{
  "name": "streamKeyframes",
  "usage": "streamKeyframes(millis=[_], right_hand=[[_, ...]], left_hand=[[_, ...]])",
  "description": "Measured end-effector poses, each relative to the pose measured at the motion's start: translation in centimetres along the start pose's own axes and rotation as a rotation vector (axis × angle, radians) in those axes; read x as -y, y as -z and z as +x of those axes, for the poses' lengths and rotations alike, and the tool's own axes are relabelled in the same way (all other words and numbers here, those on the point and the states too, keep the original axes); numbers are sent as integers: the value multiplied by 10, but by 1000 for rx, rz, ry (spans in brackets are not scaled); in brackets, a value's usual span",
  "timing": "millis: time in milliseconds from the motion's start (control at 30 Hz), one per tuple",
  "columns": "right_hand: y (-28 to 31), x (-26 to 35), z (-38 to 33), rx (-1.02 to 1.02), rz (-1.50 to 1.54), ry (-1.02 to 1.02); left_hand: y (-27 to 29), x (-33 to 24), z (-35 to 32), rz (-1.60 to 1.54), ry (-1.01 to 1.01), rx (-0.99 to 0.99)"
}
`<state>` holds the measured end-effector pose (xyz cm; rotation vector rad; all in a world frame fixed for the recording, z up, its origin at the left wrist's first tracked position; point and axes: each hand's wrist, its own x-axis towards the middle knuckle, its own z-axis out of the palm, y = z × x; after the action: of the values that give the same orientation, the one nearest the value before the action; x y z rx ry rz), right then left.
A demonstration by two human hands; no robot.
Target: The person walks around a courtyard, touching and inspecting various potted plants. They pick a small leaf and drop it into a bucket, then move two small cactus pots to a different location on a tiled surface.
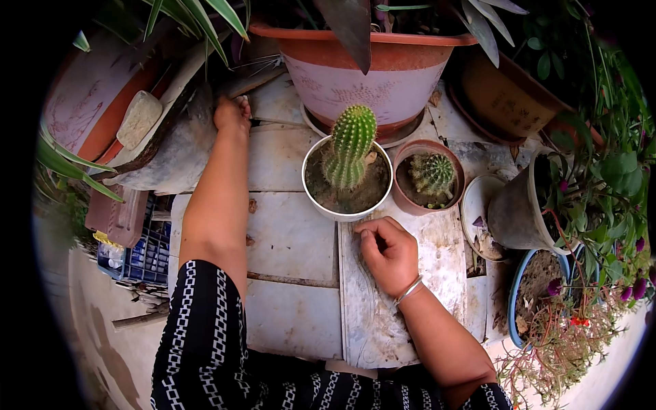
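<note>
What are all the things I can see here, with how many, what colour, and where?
Tall cactus: one, green, in a white pot at table centre.
Round cactus: one, green, in a small brown pot just right of the white pot.
Large pot: one, pink and terracotta, behind the cacti.
Flowering plants: several, green with purple blooms, right edge.
Table: one, worn white.
Crate: one, blue, lower left.
Bracelet: one, silver, right wrist.
Left hand: reaching to the table's far left.
Right hand: fingers curled, on the table below the white pot.
</note>
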<state>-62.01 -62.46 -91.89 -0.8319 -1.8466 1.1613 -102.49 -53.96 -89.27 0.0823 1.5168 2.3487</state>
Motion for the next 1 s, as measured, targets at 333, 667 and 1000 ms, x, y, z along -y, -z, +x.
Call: streamKeyframes(millis=[333,667,1000], right_hand=[[0,1,2,-8,1,13],[1,0,1,-3,35,-36],[4,1,1,1,35,-29]], left_hand=[[-10,16,-65,107,171,247],[-11,33,-58,-48,291,189],[36,-30,-135,442,112,405]])
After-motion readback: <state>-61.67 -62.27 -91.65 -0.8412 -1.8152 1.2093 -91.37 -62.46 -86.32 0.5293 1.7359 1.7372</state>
